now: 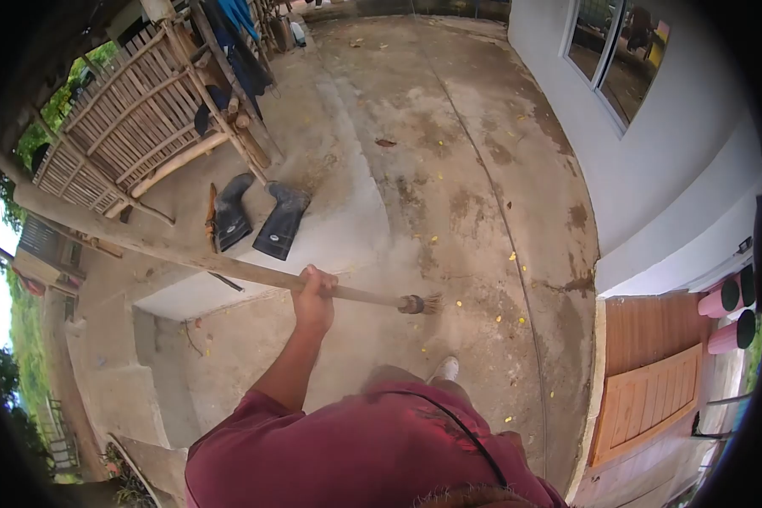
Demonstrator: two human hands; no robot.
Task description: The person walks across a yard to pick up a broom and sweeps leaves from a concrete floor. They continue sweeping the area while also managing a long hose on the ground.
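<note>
My left hand (pixel 313 301) is closed around the long wooden handle (pixel 203 264) of a stick broom. The handle slants from the upper left down toward the middle of the view. A dark binding wraps its lower end, where short brown bristles (pixel 433 303) spread over the concrete floor (pixel 474 372). Small yellow leaves (pixel 459 302) lie scattered near the bristles. Beyond the handle, a pair of black rubber boots (pixel 283 222) lies on a raised concrete ledge (pixel 345 233). My right hand is out of view.
At the upper left stands a bamboo bench (pixel 135 110) with dark clothes (pixel 235 55) hanging beside it. A dark line (pixel 489 178) runs along the floor. On the right are a white wall (pixel 652 161), a wooden door (pixel 648 405) and pink pots (pixel 720 300).
</note>
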